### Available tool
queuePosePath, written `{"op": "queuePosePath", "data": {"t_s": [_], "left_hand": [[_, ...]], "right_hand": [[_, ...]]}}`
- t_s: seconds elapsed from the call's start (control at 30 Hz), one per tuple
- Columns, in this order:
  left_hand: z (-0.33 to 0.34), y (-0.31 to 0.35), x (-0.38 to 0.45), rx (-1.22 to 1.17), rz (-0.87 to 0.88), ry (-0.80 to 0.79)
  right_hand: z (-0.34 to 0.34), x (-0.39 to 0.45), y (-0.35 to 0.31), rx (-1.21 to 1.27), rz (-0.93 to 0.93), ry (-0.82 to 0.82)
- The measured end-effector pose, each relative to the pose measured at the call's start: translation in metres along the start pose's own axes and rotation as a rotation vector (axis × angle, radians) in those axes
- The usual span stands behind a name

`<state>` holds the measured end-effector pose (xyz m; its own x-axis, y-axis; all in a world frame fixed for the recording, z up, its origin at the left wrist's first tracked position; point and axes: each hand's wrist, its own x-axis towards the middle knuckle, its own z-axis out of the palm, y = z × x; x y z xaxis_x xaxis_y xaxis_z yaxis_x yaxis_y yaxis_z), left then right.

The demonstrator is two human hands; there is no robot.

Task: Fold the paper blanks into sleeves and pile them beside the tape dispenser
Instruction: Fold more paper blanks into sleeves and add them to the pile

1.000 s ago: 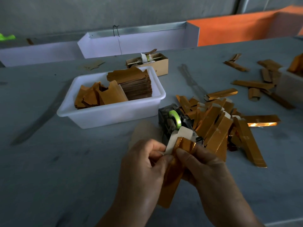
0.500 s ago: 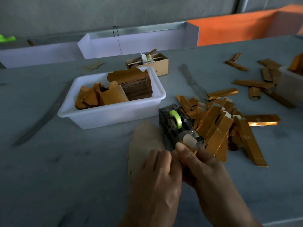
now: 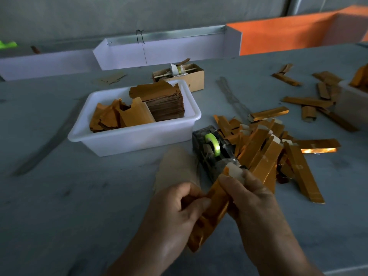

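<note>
Hidden or unclear: the lower end of the gold sleeve (image 3: 214,208) runs behind the left hand (image 3: 175,214); its upper end, by a pale flap, sits against the near end of the tape dispenser (image 3: 214,152), and whether it touches the cutter cannot be told. The underside of the sleeve and the palm sides of both hands are out of sight. A second white bin (image 3: 352,104), far right of the right hand (image 3: 253,202), is cut off by the frame edge.

Sleeve: 1 long, narrow, folded strip of shiny gold-orange paper, tilted from lower left to upper right.

Hands: left hand grips the sleeve's middle, fingers curled round it, thumb across the front. Right hand pinches the upper end, thumb on top near the pale flap.

Position: sleeve lies between the 2 hands, just in front of the dispenser.

Pile of finished sleeves (image 3: 266,148): just beyond the right hand, touching the dispenser's right side.

White tub (image 3: 137,136): beyond the left hand, holding a stack of flat paper blanks (image 3: 163,102).

Table (image 3: 59,196): grey.
</note>
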<state>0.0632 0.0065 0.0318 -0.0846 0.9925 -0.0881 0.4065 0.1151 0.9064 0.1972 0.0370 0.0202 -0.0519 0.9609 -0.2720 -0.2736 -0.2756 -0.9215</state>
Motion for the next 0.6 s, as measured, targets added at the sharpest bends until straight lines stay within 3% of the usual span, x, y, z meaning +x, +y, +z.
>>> {"op": "queuePosePath", "data": {"t_s": [0.17,0.3,0.47,0.6], "left_hand": [[-0.001,0.006,-0.001,-0.286,-0.116,-0.204],[0.000,0.001,0.006,-0.288,-0.117,-0.036],[0.002,0.001,0.019,-0.408,-0.200,0.104],[0.009,0.005,0.024,-0.436,-0.193,0.114]], "right_hand": [[-0.007,0.002,-0.011,-0.053,0.048,0.021],[-0.014,0.005,-0.020,-0.097,-0.072,-0.025],[-0.036,0.025,-0.031,-0.541,-0.403,0.238],[-0.049,0.042,-0.030,-0.708,-0.266,0.114]]}}
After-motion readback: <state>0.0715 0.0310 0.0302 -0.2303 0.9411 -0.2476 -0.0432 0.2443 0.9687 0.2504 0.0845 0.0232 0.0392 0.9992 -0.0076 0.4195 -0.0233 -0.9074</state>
